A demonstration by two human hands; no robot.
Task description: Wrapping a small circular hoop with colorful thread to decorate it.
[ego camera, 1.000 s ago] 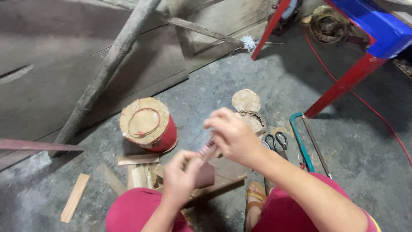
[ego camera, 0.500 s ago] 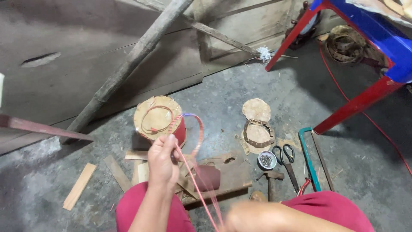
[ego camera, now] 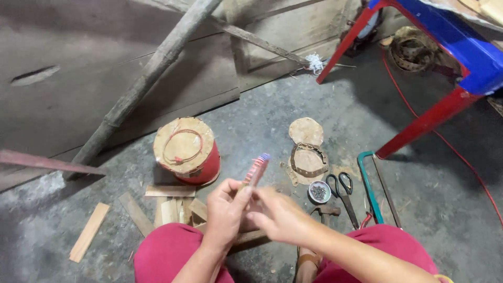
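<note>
Head view looks down past your 2 knees in red trousers (ego camera: pixel 167 251) at a grey concrete floor (ego camera: pixel 251 126). Your left hand (ego camera: pixel 224 212) and right hand (ego camera: pixel 277 215) meet just above your lap, both closed around the lower end of a thin reddish strip (ego camera: pixel 255 172) that rises up and tilts slightly right, its tip blurred. Your left fingers pinch it from the left, your right fingers wrap it from the right, and the 2 hands touch.

Just beyond the strip to the left stands a red bucket (ego camera: pixel 201 167) with a round woven lid (ego camera: pixel 183 145) carrying a loop of cord. Short wood offcuts (ego camera: pixel 170 207) lie near its base. To the right of your hands sit a small round tin of nails (ego camera: pixel 319 192), black scissors (ego camera: pixel 343 191), a hammer head (ego camera: pixel 327 210) and a green-framed hacksaw (ego camera: pixel 369 188). Farther off lie flat woven discs (ego camera: pixel 306 131). A wooden pole (ego camera: pixel 146 78) leans across the far left, and a red-legged blue table (ego camera: pixel 461 52) stands far right.
</note>
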